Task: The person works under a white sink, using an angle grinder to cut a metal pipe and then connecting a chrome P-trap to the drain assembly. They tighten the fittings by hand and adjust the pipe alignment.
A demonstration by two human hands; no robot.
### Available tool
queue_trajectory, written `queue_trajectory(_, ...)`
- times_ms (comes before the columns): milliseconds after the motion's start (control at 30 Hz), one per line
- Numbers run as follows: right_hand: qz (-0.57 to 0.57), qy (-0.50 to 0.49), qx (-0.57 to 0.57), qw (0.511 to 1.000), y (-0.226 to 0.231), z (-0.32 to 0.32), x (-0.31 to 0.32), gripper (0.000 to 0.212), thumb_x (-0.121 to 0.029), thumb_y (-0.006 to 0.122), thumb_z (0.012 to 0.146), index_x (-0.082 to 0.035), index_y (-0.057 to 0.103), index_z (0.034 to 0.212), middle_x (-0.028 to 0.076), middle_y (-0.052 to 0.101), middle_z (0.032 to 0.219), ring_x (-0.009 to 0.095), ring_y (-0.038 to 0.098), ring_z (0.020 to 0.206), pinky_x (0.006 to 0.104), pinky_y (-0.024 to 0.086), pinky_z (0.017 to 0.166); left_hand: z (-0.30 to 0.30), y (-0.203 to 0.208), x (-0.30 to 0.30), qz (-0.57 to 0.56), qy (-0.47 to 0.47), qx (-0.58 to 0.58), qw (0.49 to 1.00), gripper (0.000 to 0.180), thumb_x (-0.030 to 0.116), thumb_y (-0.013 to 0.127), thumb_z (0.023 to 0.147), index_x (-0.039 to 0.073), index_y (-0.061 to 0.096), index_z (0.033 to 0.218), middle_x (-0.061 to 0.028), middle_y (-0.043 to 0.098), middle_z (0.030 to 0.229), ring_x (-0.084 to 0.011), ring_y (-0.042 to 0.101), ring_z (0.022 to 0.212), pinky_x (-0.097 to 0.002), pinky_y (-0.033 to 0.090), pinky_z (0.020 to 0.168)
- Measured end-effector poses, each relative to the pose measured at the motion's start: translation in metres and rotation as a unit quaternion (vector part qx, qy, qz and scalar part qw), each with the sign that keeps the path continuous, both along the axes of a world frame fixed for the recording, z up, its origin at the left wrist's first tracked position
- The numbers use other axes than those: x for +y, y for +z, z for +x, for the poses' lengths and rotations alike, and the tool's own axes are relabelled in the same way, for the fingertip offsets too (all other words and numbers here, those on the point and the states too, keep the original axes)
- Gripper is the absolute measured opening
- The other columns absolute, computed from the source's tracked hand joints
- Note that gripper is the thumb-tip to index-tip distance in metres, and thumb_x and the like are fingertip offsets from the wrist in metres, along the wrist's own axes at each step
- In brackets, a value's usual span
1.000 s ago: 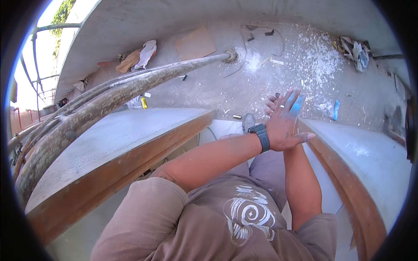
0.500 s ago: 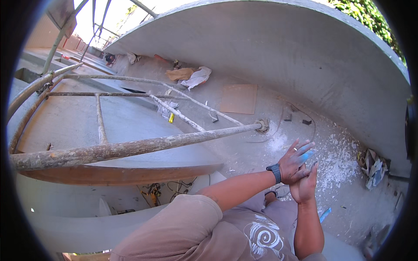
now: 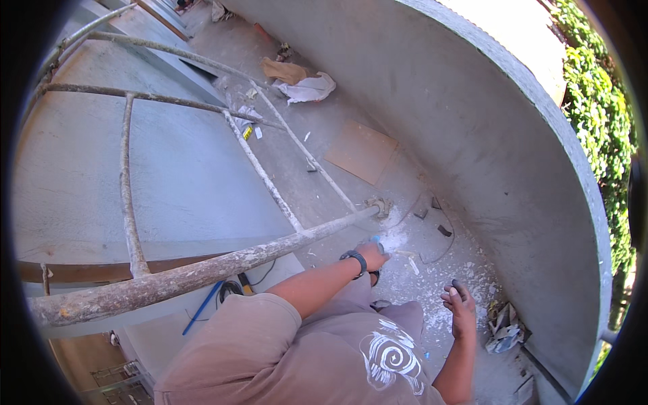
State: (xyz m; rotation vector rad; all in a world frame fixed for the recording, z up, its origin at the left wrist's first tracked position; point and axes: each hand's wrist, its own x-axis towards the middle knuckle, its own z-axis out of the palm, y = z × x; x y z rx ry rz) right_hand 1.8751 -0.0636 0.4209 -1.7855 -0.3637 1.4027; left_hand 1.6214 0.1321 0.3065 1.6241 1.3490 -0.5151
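Observation:
My left hand, with a dark watch on its wrist, is just below the lower end of a paint-spattered metal pole. Its fingers point away and are partly foreshortened, with blue on the tips; I make out nothing held in it. My right hand is raised farther right, palm turned up, its fingers loosely bent and apart. A dark grey smudge covers one fingertip. White chips and powder lie scattered on the floor below both hands.
The pole belongs to a scaffold frame on the left. A curved grey wall rises on the right. On the floor lie a brown board, white and tan sacks, dark pieces and crumpled paper. A blue rod lies at lower left.
My hands were pressed together and have come apart. The left moved left toward the pole's end; the right dropped lower. The view has turned, and more greenery shows at right.

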Motion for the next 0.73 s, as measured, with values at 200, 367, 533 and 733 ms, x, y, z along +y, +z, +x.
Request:
queue_trajectory(200,-0.032,0.008,0.006,0.999,0.018,0.043,0.067,0.065,-0.035,0.067,0.096,0.007,0.047,0.143,0.019,0.065,0.125,0.023,0.067,0.103,0.0333,0.053,0.089,0.009,-0.009,0.082,0.02,0.131,-0.041,0.99,0.078,0.054,0.066,0.089,-0.004,0.052,0.14,-0.0303,0.06,0.132,-0.0421,0.058,0.126,-0.0454,0.046,0.106)
queue_trajectory(367,-0.007,0.111,-0.004,0.994,0.031,0.085,0.162,0.063,-0.034,0.068,0.095,0.006,0.05,0.141,0.019,0.065,0.124,0.025,0.067,0.104,0.0367,0.052,0.092,0.006,-0.001,0.157,0.068,0.291,-0.055,0.953,0.08,0.046,0.072,0.088,-0.005,0.046,0.143,-0.0317,0.056,0.137,-0.0418,0.055,0.129,-0.0436,0.044,0.109)
queue_trajectory(533,-0.02,0.236,-0.129,0.963,0.034,0.12,0.288,0.062,-0.035,0.068,0.094,0.004,0.054,0.14,0.019,0.065,0.125,0.024,0.066,0.106,0.0352,0.05,0.094,-0.006,0.008,0.203,0.153,0.433,-0.032,0.888,0.077,0.043,0.071,0.086,-0.005,0.047,0.142,-0.0312,0.054,0.14,-0.0418,0.053,0.132,-0.0442,0.042,0.111)
queue_trajectory(733,0.053,0.38,-0.134,0.914,0.045,0.095,0.435,0.064,-0.037,0.069,0.094,0.002,0.053,0.142,0.017,0.065,0.128,0.024,0.064,0.112,0.0361,0.048,0.099,-0.028,-0.013,0.24,0.207,0.548,-0.048,0.809,0.075,0.04,0.073,0.086,-0.005,0.048,0.141,-0.0316,0.055,0.137,-0.0424,0.052,0.131,-0.0449,0.041,0.111)
